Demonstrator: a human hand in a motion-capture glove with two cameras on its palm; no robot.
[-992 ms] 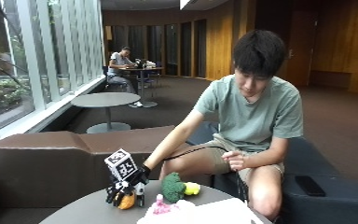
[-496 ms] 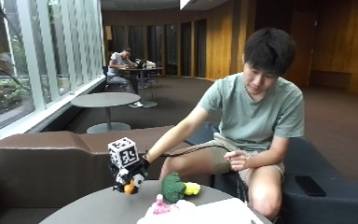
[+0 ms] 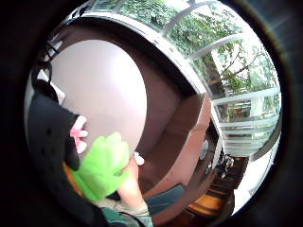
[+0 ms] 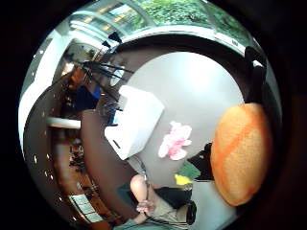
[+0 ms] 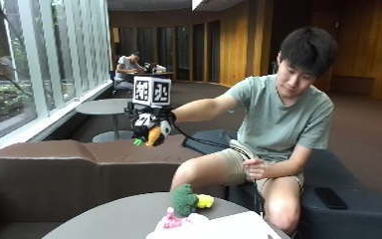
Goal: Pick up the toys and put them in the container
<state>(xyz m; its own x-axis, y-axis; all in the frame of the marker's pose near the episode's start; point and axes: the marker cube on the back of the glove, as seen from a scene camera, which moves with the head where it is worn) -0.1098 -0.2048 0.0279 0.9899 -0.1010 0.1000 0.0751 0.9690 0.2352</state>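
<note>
Carrot toy (image 5: 154, 135) in gloved right hand (image 5: 150, 127) | container (image 4: 136, 120), probably, thumb-side view only

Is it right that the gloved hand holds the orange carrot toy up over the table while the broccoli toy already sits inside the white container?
Not quite. The hand does hold the carrot toy up, but the outside view shows the broccoli toy on the table beside the white container, not inside.

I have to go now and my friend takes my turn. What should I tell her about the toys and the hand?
Right hand: raised above the table, holding the carrot toy.
On the table: broccoli toy, yellow toy, pink toy, all beside the white container.
Done: carrot picked up.
Left: put the carrot in the container, then the other three toys.
</note>
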